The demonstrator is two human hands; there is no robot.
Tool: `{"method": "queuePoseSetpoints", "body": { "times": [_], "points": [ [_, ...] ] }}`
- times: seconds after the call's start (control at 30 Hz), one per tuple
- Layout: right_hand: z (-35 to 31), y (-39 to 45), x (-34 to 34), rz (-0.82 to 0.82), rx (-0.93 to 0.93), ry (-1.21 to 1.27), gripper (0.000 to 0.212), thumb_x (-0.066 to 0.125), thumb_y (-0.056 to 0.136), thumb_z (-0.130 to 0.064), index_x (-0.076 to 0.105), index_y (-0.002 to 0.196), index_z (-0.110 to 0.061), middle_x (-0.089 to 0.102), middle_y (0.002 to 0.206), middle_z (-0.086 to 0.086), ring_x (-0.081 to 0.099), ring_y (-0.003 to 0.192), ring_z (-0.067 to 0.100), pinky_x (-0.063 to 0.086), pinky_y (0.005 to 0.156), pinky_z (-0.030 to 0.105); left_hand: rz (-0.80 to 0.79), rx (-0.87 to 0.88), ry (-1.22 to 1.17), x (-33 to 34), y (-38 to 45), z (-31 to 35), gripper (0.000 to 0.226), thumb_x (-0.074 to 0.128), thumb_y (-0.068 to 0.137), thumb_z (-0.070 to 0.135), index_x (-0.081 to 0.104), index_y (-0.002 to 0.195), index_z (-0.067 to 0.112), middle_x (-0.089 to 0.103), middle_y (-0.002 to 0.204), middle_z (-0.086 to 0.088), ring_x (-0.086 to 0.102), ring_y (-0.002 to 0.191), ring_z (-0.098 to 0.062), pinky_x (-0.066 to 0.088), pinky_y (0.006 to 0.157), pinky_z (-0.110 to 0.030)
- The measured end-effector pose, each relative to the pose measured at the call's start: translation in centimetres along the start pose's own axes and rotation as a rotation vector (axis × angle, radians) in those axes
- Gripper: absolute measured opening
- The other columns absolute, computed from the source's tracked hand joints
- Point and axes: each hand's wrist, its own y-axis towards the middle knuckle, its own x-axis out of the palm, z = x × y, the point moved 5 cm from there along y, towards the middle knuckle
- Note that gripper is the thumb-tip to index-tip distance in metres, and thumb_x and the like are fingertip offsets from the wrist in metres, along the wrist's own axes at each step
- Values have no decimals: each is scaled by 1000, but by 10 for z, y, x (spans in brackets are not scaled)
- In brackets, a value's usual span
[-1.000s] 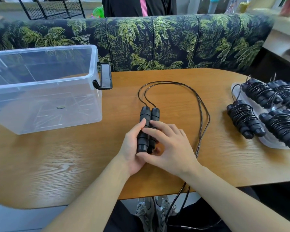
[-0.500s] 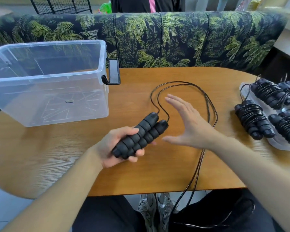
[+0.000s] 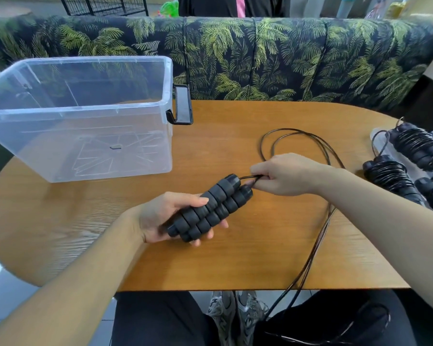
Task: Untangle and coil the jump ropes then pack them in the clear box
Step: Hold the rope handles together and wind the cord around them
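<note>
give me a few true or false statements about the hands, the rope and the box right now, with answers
1. The left hand holds both black handles together. True.
2. The right hand rests flat on the table. False: it pinches the cord just past the handle tips.
3. The clear box already holds a coiled rope. False: no rope is in it.
4. Coiled jump ropes lie at the table's right edge. True.
5. The cord hangs off the near table edge. True.

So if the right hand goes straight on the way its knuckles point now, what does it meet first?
The right hand, pinching the cord, points left toward the handle caps held by the left hand. It would likely meet those caps first; the clear box lies further on.
</note>
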Motion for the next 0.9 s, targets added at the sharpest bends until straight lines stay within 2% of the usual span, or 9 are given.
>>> {"method": "queuePoseSetpoints", "body": {
  "times": [0.17, 0.33, 0.43, 0.57, 0.67, 0.73, 0.8, 0.87, 0.9],
  "points": [
    [7, 5, -14, 35, 175, 33, 32, 57, 94, -41, 46, 71, -22, 53, 63, -5, 52, 66, 26, 41, 57, 33, 175, 127, 51, -8, 8, 5, 52, 53, 97, 41, 53, 144, 19, 65, 118, -22, 57, 80, -22, 47, 58, -30],
    [11, 10, -27, 98, 306, 372, 19, 57, 96, -49, 57, 102, -31, 63, 71, -1, 56, 59, 16, 43, 55, 32, 388, 319, -212, -16, 18, 3, 55, 59, 94, 43, 53, 141, 15, 66, 103, -16, 55, 70, -20, 41, 51, -25],
    [8, 12, -17, 82, 369, 567, 12, 46, 102, -37, 49, 108, -27, 66, 74, 5, 58, 60, 18, 52, 63, 40, 486, 352, -352, -15, 25, 0, 62, 66, 87, 38, 52, 140, 10, 66, 97, -11, 54, 66, -17, 38, 50, -24],
    [-25, 13, -1, 20, 322, 906, 19, 39, 101, -16, 48, 117, -21, 71, 77, 1, 59, 60, 18, 43, 61, 37, 571, 435, -491, -6, 39, 5, 46, 48, 98, 29, 53, 136, 5, 66, 94, -9, 53, 65, -16, 39, 52, -26],
    [-52, 10, 8, -36, 277, 1081, 39, 41, 108, -20, 43, 141, -40, 68, 78, 5, 61, 61, 17, 48, 57, 22, 593, 482, -599, -5, 46, 7, 41, 41, 103, 27, 57, 133, 4, 66, 94, -11, 57, 72, -19, 42, 61, -32],
    [-58, 10, 18, -21, 337, 1035, 40, 39, 109, -25, 42, 143, -44, 62, 69, 2, 57, 53, 17, 49, 55, 24, 579, 474, -592, -5, 50, 3, 43, 41, 106, 30, 57, 136, 4, 64, 100, -16, 58, 83, -24, 47, 70, -35],
    [-62, 13, 27, 85, 395, 943, 23, 37, 108, -28, 50, 125, -37, 59, 63, -1, 53, 47, 16, 50, 54, 34, 546, 465, -556, -7, 53, 0, 45, 42, 107, 36, 56, 139, 7, 63, 116, -25, 59, 102, -31, 49, 87, -40],
    [-69, 11, 33, 201, 414, 847, 7, 36, 107, -34, 42, 104, -31, 59, 65, 0, 54, 50, 20, 49, 57, 43, 506, 467, -526, -8, 55, -2, 47, 39, 108, 38, 54, 143, 10, 62, 135, -23, 60, 123, -35, 47, 104, -46],
    [-74, 9, 34, 236, 406, 755, 9, 35, 107, -37, 39, 104, -29, 60, 68, 0, 56, 56, 25, 47, 57, 44, 501, 469, -522, -8, 56, -3, 47, 38, 109, 39, 53, 144, 12, 62, 138, -20, 59, 129, -34, 46, 108, -48]
  ]
}}
